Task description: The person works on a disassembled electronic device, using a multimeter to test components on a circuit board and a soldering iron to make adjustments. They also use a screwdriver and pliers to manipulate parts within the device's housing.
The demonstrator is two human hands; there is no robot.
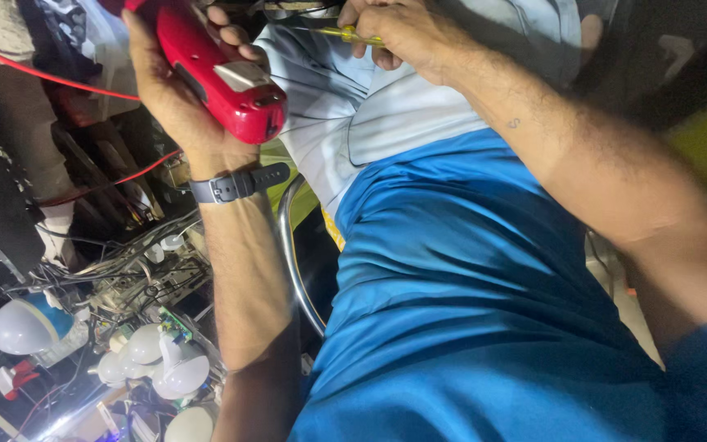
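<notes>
**Red gadget and yellow screwdriver held over the lap**

Up at the top edge of the head view, the left hand (175, 82) is closed around a red plastic gadget (221, 72) with a grey metal plate; its far end is cut off by the frame. A red wire (42, 75) runs off to the left. The right hand (407, 33) grips a yellow screwdriver (355, 34), whose tip is hidden behind the fingers. Both hands sit above the pale grey shorts (386, 115) and blue shirt (468, 278). A grey watch (235, 185) wraps the left wrist. Lower left, white light bulbs (157, 360) lie among tangled wires (116, 270), hard to sort out.
</notes>
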